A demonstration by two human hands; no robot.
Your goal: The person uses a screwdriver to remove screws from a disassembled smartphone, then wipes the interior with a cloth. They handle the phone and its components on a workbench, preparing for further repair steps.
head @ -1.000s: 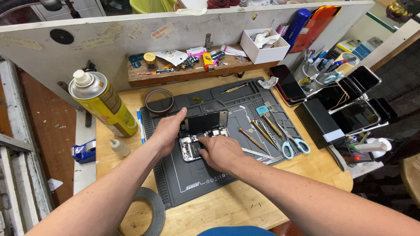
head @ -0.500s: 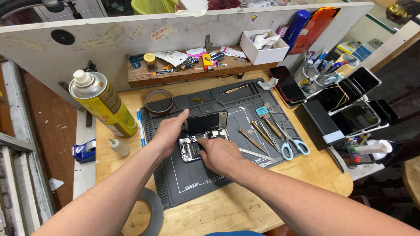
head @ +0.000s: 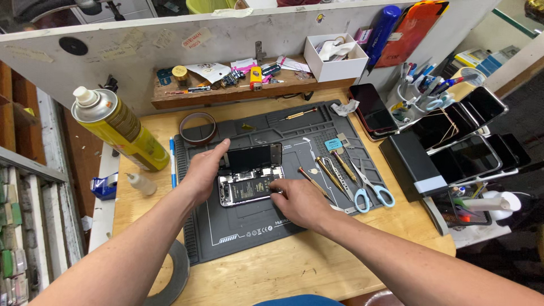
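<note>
Two bare hands work over an opened smartphone with its screen lifted off the metal body (head: 249, 178), which lies near the middle of a dark grey rubber work mat (head: 255, 226) on the wooden surface (head: 294, 266). Much of the phone's left edge is hidden under the left hand (head: 203, 173), which lies flat and spread, thumb along the raised dark screen, steadying rather than gripping. Fingertips of the right hand (head: 297, 198) touch the phone's lower right corner; whether they pinch anything cannot be made out. Just right of that hand lie several brass-handled screwdrivers (head: 328, 173) and blue-handled scissors (head: 368, 190), crowding the mat's right side. A yellow spray can (head: 119, 127) stands at the mat's left, a brown tape roll (head: 198, 127) behind the left hand. A black box (head: 411, 164) and stacked dark phones (head: 464, 136) fill the right edge. Bare mat lies open nearer the person.
</note>
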